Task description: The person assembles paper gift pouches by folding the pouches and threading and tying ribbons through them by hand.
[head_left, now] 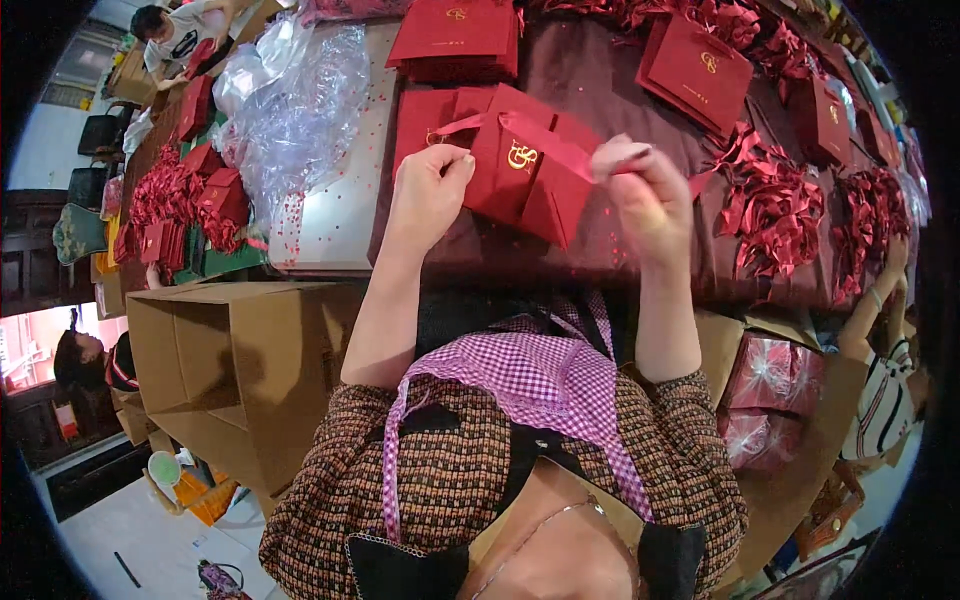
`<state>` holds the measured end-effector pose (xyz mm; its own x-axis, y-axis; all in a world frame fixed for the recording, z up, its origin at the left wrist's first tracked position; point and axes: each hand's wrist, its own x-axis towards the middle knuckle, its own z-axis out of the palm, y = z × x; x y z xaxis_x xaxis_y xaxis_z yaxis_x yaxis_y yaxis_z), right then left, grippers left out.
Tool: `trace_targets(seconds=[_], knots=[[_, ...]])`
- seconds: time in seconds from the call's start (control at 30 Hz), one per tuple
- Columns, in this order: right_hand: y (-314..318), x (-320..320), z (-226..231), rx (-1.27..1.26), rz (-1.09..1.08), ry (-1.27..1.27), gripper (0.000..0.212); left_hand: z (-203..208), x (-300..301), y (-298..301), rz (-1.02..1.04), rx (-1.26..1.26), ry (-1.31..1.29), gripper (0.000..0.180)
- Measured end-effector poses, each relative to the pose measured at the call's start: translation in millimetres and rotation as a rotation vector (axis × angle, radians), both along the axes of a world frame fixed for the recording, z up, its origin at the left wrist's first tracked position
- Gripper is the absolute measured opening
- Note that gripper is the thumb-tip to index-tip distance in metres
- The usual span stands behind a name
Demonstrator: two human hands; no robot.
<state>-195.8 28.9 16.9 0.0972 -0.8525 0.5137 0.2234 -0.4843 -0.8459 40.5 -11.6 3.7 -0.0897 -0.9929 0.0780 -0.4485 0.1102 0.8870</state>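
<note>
A red paper gift bag (513,168) with a gold emblem lies tilted on the dark red tablecloth between my hands. A satin red ribbon (545,140) crosses its upper part. My right hand (648,195) is raised beside the bag, its fingers pinched on the ribbon's right end. My left hand (432,192) is closed at the bag's left side, thumb against forefinger, where the ribbon's other end reaches its fingers; the exact grip is partly hidden. Behind it, more flat red bags (412,115) lie on the cloth.
Stacked red bags (455,40) stand at the far side, others (697,72) at far right. Ribbon bundles (770,205) lie right. Clear plastic wrap (300,105) covers part of the white table (335,225). An open cardboard box (240,350) stands at left. Other people work on both sides.
</note>
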Motion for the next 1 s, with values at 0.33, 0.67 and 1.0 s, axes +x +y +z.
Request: trace_targets(seconds=[0.33, 0.67, 1.0], knots=[[-13, 46, -21, -0.17, -0.222, 0.727, 0.009, -6, 0, 0, -0.069, -0.021, 0.09, 0.02], [-21, 50, -15, -0.192, -0.249, 0.892, 0.009, 11, -5, 8, -0.152, 0.052, 0.16, 0.021], [-15, 52, -13, -0.169, -0.203, 0.843, 0.015, 7, -3, 7, -0.14, -0.012, 0.063, 0.016]])
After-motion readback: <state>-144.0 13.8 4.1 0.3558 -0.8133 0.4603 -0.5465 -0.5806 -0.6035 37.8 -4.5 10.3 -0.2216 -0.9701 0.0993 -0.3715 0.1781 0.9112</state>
